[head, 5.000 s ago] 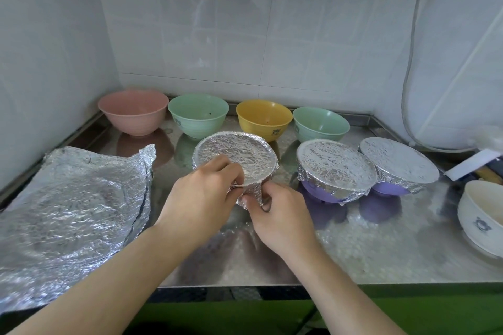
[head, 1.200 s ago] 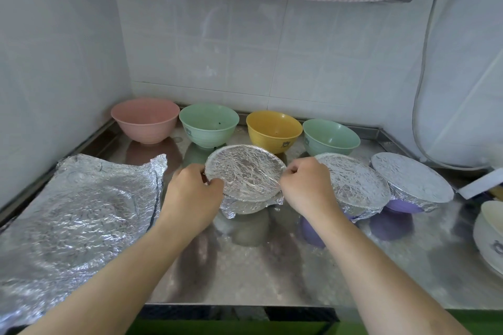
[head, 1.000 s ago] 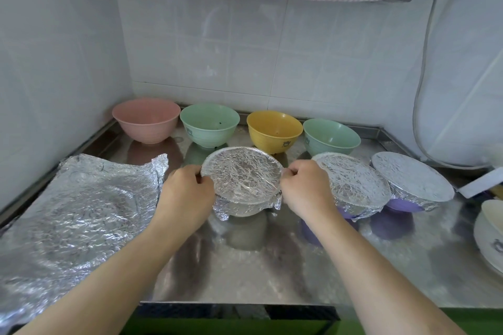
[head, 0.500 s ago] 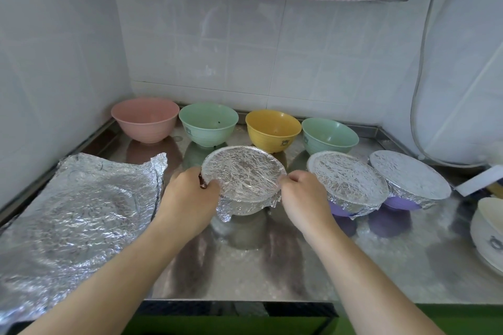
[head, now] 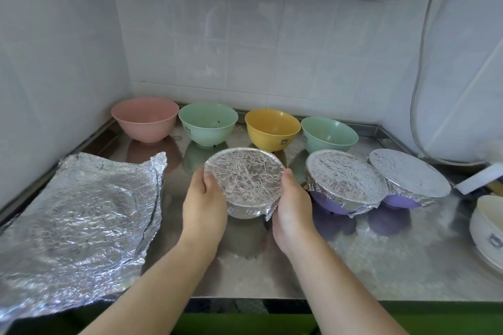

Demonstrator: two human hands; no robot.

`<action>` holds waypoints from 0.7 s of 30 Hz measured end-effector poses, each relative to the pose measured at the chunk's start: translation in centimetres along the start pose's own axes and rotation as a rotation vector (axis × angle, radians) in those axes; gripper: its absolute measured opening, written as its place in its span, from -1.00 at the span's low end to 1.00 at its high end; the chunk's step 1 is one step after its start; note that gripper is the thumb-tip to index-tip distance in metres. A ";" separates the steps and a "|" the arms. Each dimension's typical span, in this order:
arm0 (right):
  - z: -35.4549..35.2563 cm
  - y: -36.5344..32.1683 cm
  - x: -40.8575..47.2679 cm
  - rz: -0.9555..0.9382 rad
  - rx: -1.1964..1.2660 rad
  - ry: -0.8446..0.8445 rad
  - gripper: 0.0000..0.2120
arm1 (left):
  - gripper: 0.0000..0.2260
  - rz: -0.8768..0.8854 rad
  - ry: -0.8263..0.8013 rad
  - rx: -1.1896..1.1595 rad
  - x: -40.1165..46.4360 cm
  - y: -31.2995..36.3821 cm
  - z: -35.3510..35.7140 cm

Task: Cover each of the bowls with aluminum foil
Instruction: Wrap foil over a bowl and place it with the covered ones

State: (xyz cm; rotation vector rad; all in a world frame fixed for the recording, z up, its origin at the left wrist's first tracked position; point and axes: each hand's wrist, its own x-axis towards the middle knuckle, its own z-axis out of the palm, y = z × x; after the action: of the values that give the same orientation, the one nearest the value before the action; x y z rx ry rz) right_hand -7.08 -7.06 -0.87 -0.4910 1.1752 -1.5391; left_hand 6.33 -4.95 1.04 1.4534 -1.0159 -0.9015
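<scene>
Head view: the foil-covered bowl (head: 244,181) is cupped between the two hands, the left hand (head: 204,202) curled against its left side and the right hand (head: 292,205) against its right, fingers wrapped round the foil skirt. It is held equally near both hands, directly between them, just above the surface (head: 353,258). Beyond the hands four uncovered bowls (head: 268,129) are lined up; the spare foil sheets (head: 79,215) lie to the left of the left hand.

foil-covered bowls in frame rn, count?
3. One foil-covered bowl is held between the left hand and right hand at centre; two purple ones, the nearer and the farther, sit to its right on the counter. None seems hidden.
</scene>
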 end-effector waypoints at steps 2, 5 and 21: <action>0.0 -0.2 -0.4 0.024 0.012 0.013 -0.58 | -0.74 -0.038 0.045 -0.089 -0.4 0.1 0.6; -0.4 -0.8 -0.1 0.051 -0.019 0.014 -0.63 | -0.77 -0.069 0.020 -0.169 -0.3 0.4 0.6; 0.1 -0.4 1.3 0.028 0.164 -0.026 -0.65 | -0.70 -0.080 0.006 -0.426 1.4 0.2 1.8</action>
State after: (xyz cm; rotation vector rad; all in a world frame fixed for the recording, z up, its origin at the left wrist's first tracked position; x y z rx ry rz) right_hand -7.60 -8.32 -0.81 -0.3821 1.0225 -1.5849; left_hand 5.15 -6.90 0.99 1.1397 -0.7096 -1.0950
